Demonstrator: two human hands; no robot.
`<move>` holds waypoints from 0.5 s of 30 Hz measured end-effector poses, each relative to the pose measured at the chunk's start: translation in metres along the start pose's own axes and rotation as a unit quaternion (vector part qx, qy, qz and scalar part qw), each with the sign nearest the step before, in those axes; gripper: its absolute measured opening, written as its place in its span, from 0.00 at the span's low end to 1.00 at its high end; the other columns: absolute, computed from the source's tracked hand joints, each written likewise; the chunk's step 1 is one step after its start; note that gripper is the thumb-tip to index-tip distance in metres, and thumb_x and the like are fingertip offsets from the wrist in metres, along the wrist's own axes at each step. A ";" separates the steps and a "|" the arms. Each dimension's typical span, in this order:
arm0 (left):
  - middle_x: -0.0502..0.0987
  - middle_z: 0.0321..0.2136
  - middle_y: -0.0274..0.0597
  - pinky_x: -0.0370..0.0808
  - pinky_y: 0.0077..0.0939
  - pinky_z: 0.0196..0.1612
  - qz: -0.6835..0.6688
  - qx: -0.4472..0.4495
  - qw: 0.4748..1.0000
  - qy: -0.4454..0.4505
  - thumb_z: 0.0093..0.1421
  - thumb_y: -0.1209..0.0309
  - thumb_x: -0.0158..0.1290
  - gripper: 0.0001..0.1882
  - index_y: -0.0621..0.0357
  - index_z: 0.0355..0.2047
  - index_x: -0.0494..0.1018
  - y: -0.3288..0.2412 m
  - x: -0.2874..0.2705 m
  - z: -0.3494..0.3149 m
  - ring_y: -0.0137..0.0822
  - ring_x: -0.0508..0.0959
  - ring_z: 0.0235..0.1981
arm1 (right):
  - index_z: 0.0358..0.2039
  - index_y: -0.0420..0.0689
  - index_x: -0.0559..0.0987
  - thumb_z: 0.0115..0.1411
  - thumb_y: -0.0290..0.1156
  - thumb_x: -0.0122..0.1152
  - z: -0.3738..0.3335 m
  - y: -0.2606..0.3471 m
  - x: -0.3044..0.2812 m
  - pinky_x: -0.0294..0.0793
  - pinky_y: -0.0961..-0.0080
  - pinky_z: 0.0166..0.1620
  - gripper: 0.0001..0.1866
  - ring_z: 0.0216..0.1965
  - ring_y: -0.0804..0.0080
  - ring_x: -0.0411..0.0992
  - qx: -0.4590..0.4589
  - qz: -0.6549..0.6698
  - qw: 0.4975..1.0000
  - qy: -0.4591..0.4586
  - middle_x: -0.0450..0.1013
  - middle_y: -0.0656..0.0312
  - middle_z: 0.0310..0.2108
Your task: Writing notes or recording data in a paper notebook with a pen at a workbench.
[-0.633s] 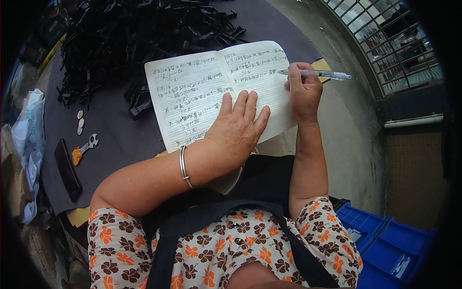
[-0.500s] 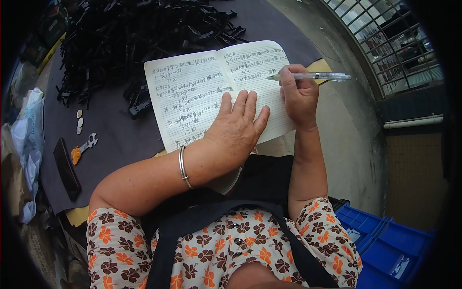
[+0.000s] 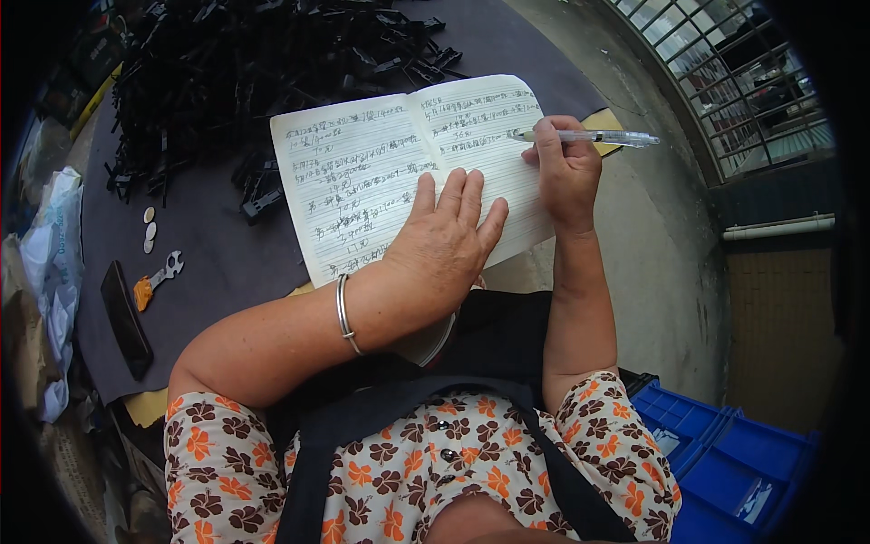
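A lined notebook (image 3: pixel 362 195) lies spread across the near edge of the dark table cover, with handwriting on both pages. My left hand (image 3: pixel 444 238) rests flat over its lower middle, fingers spread, holding the paper down. In my right hand (image 3: pixel 569 177) is a clear-barrelled pen (image 3: pixel 609 138), gripped between thumb and fingers. Its tip is at the last written line on the right page; whether it touches the paper I cannot tell.
A large heap of black plastic parts (image 3: pixel 272 63) covers the far left of the table. Nearer lie several pale round discs (image 3: pixel 149 230), an orange-handled wrench tool (image 3: pixel 159 280) and a dark oblong case (image 3: pixel 126 319). Blue crates (image 3: pixel 739 467) stand at lower right, by a barred window (image 3: pixel 702 54).
My right hand and the pen have shifted slightly to the right along the written line. The left hand and the notebook stay where they were.
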State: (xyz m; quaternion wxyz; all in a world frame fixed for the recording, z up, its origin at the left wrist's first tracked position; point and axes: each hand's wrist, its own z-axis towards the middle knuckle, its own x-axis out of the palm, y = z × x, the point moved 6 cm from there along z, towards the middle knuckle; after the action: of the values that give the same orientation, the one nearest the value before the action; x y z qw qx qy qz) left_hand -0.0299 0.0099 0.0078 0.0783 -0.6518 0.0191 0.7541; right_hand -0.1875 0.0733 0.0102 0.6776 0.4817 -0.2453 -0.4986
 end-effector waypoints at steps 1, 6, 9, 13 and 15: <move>0.58 0.59 0.72 0.52 0.60 0.62 0.001 0.000 1.000 0.000 0.56 0.69 0.47 0.32 0.66 0.61 0.58 0.000 0.001 -0.001 0.63 0.59 0.62 | 0.32 0.40 0.76 0.64 0.34 0.56 0.000 -0.001 0.000 0.69 0.86 0.28 0.09 0.23 0.85 0.69 0.010 -0.012 1.000 0.014 0.72 0.68 0.22; 0.60 0.57 0.71 0.54 0.60 0.59 0.030 0.010 0.999 -0.021 0.54 0.58 0.57 0.39 0.67 0.60 0.59 -0.001 0.002 -0.001 0.62 0.60 0.60 | 0.34 0.41 0.76 0.64 0.35 0.56 -0.002 -0.001 0.001 0.70 0.87 0.30 0.10 0.25 0.85 0.70 0.013 -0.036 0.999 0.023 0.72 0.68 0.24; 0.60 0.57 0.71 0.55 0.60 0.59 0.031 0.011 0.999 -0.017 0.54 0.58 0.57 0.39 0.67 0.60 0.59 0.000 0.002 -0.001 0.61 0.60 0.60 | 0.34 0.41 0.76 0.64 0.35 0.56 -0.002 -0.001 0.003 0.70 0.86 0.30 0.10 0.25 0.85 0.70 0.012 -0.023 0.999 0.025 0.72 0.68 0.24; 0.61 0.57 0.71 0.55 0.60 0.59 0.039 0.012 0.999 -0.023 0.54 0.57 0.57 0.39 0.67 0.60 0.59 -0.001 0.002 0.000 0.61 0.60 0.60 | 0.34 0.41 0.76 0.64 0.35 0.56 -0.002 0.000 0.001 0.70 0.86 0.30 0.10 0.25 0.84 0.70 0.006 -0.038 0.999 0.024 0.72 0.68 0.24; 0.61 0.57 0.70 0.55 0.60 0.59 0.035 0.012 0.999 -0.026 0.54 0.57 0.57 0.38 0.67 0.60 0.59 -0.001 0.002 0.000 0.61 0.60 0.60 | 0.34 0.41 0.76 0.64 0.35 0.56 -0.002 -0.001 0.001 0.69 0.86 0.30 0.10 0.25 0.84 0.70 0.005 -0.041 0.999 0.024 0.72 0.68 0.24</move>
State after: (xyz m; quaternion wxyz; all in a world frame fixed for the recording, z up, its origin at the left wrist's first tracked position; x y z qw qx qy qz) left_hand -0.0299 0.0107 0.0055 0.0595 -0.6303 0.0489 0.7725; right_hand -0.1859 0.0729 0.0087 0.6599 0.5062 -0.2116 -0.5133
